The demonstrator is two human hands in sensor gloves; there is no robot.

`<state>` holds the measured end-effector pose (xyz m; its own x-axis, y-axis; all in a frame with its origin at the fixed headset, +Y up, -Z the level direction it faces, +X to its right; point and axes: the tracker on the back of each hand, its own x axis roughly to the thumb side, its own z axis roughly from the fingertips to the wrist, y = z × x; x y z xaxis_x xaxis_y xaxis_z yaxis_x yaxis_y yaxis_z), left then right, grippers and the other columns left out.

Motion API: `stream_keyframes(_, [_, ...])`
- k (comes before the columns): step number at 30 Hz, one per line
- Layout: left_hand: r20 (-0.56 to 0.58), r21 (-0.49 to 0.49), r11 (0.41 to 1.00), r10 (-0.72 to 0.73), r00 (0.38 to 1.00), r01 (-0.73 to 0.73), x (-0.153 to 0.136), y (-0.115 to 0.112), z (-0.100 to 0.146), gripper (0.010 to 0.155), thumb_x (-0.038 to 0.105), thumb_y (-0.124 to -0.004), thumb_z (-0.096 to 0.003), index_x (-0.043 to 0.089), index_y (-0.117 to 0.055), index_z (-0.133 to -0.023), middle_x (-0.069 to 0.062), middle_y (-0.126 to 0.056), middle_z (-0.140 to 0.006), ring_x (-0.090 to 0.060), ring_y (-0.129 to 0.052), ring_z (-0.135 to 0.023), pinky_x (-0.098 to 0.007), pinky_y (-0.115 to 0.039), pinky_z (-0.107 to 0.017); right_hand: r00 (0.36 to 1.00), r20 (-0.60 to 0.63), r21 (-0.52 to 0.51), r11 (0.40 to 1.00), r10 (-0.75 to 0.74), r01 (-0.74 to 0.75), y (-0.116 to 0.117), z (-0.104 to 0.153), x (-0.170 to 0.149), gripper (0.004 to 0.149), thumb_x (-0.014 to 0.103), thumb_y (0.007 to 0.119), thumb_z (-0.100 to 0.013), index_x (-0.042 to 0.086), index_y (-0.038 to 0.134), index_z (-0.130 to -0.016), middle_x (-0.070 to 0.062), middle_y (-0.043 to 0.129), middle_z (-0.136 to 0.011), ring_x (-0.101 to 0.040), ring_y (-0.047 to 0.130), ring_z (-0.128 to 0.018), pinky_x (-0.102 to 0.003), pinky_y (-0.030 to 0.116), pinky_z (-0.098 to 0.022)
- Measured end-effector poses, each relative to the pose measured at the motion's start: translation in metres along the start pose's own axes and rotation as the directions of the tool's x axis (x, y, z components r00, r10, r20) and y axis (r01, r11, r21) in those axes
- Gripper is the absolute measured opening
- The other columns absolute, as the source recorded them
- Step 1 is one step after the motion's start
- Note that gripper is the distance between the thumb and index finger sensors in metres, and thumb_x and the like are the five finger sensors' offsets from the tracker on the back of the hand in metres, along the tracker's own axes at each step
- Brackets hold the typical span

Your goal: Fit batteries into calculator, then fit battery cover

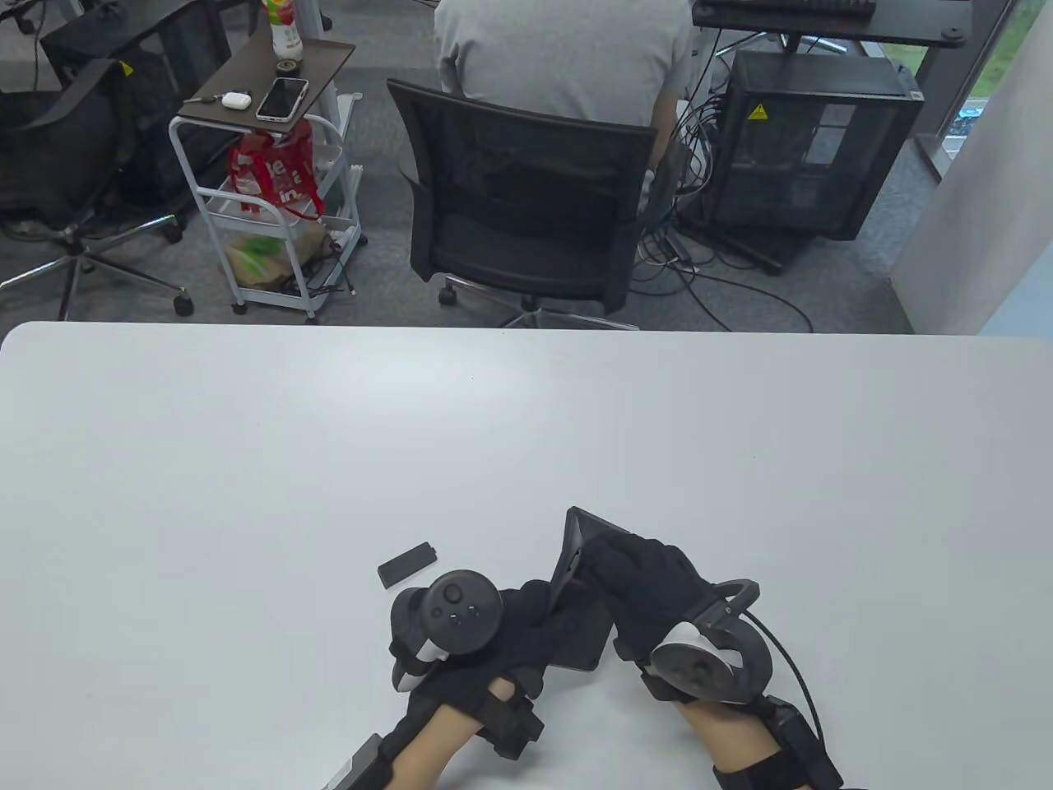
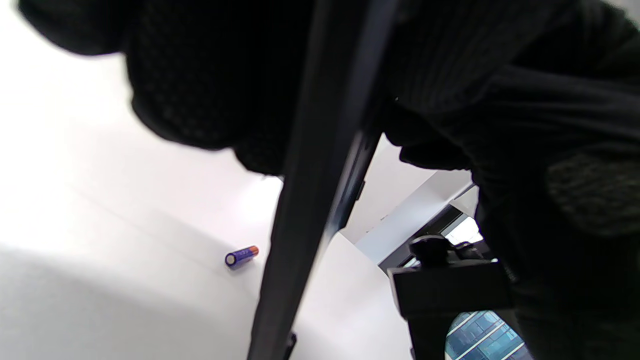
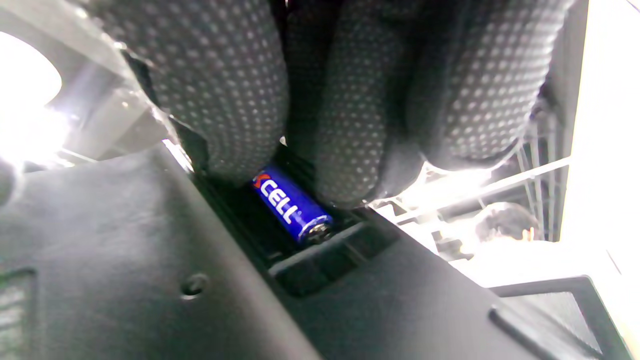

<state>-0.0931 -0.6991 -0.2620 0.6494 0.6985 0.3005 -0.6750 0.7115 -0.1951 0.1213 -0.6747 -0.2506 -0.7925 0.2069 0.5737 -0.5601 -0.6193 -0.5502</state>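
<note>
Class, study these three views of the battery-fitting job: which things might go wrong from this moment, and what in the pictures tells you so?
1. The blue battery sits partly in its bay under the right hand's fingers; pressed askew, it might pop out.
2. The calculator is propped tilted between both hands, so it may slip.
3. A second battery lies loose on the table and might roll off; the battery cover lies apart.

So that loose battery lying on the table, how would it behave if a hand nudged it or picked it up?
The loose battery is a small smooth cylinder lying on its side on the bare white table, so a sideways nudge would probably set it rolling. Its glossy wrap looks slippery, though dotted glove fingers should grip it. It is likely rigid.
</note>
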Motion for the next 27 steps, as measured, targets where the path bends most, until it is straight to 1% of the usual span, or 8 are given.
stream_keyframes(6, [-0.002,0.002,0.999,-0.032,0.999,0.032,0.003,0.001,0.001,0.060,0.051,-0.088,-0.0417,0.002,-0.084,-0.077,-0.011,-0.101,-0.058,-0.026,-0.103,-0.041,-0.050,-0.083,-0.041,0.998,-0.063,0.013,1.000,-0.016,0.016,0.001,0.000,-0.001,0.039,0.029,0.100,-0.035,0.023,0.091,-0.072,-0.010,0.096,-0.070,-0.031,0.107,-0.045,-0.044,0.092,-0.032])
stream_keyframes(10, [-0.012,-0.009,0.999,-0.039,0.999,0.039,0.003,0.000,0.001,0.060,0.050,-0.088,-0.0416,0.002,-0.084,-0.077,-0.011,-0.101,-0.059,-0.026,-0.102,-0.042,-0.050,-0.083,-0.042,0.983,-0.175,0.038,0.997,-0.060,0.068,0.002,0.000,-0.007,0.040,0.031,0.101,-0.032,0.023,0.092,-0.071,-0.008,0.097,-0.069,-0.031,0.107,-0.046,-0.045,0.092,-0.032])
stream_keyframes(14, [-0.012,-0.026,0.999,-0.045,0.999,0.044,0.003,-0.001,0.001,0.060,0.050,-0.088,-0.0418,0.002,-0.083,-0.078,-0.011,-0.101,-0.059,-0.026,-0.102,-0.042,-0.050,-0.083,-0.042,0.958,-0.272,0.035,0.994,-0.094,0.108,0.002,0.000,-0.017,0.046,0.035,0.103,-0.029,0.020,0.091,-0.070,-0.010,0.096,-0.070,-0.032,0.106,-0.046,-0.045,0.092,-0.033])
stream_keyframes(15, [-0.003,-0.032,0.999,-0.044,0.999,0.044,0.003,-0.002,0.000,0.060,0.050,-0.087,-0.0418,0.002,-0.083,-0.078,-0.012,-0.100,-0.060,-0.026,-0.102,-0.043,-0.050,-0.083,-0.042,0.951,-0.293,0.054,0.991,-0.101,0.122,0.003,0.000,-0.020,0.049,0.036,0.103,-0.028,0.020,0.089,-0.073,-0.011,0.094,-0.072,-0.033,0.106,-0.048,-0.046,0.091,-0.034])
stream_keyframes(16, [0.003,-0.040,0.998,-0.050,0.999,0.051,0.004,-0.002,0.000,0.060,0.050,-0.087,-0.0419,0.002,-0.083,-0.078,-0.012,-0.100,-0.059,-0.026,-0.102,-0.043,-0.050,-0.083,-0.042,0.940,-0.321,0.079,0.986,-0.116,0.148,0.003,0.000,-0.023,0.055,0.037,0.102,-0.029,0.020,0.086,-0.078,-0.012,0.091,-0.077,-0.034,0.104,-0.052,-0.046,0.091,-0.036])
stream_keyframes(17, [0.002,-0.040,0.998,-0.047,0.999,0.047,0.004,-0.002,0.000,0.060,0.050,-0.087,-0.0420,0.002,-0.082,-0.078,-0.012,-0.100,-0.060,-0.026,-0.102,-0.043,-0.050,-0.083,-0.042,0.933,-0.332,0.064,0.984,-0.137,0.167,0.003,0.001,-0.024,0.060,0.036,0.102,-0.028,0.019,0.083,-0.082,-0.013,0.088,-0.081,-0.035,0.104,-0.053,-0.047,0.090,-0.036])
stream_keyframes(20, [0.009,-0.044,0.998,-0.043,0.999,0.044,0.005,-0.001,-0.001,0.060,0.049,-0.087,-0.0421,0.002,-0.083,-0.078,-0.012,-0.100,-0.059,-0.027,-0.102,-0.043,-0.050,-0.083,-0.042,0.930,-0.346,0.089,0.982,-0.128,0.168,0.003,-0.001,-0.025,0.061,0.037,0.101,-0.029,0.018,0.083,-0.085,-0.014,0.089,-0.082,-0.036,0.104,-0.054,-0.048,0.090,-0.036])
stream_keyframes(27, [0.023,-0.051,0.998,-0.042,0.999,0.044,0.005,-0.001,-0.001,0.060,0.050,-0.087,-0.0422,0.002,-0.083,-0.078,-0.012,-0.100,-0.059,-0.026,-0.102,-0.043,-0.050,-0.083,-0.043,0.915,-0.372,0.120,0.969,-0.158,0.216,0.005,0.000,-0.033,0.059,0.041,0.099,-0.030,0.016,0.087,-0.082,-0.014,0.093,-0.077,-0.037,0.103,-0.054,-0.049,0.089,-0.037])
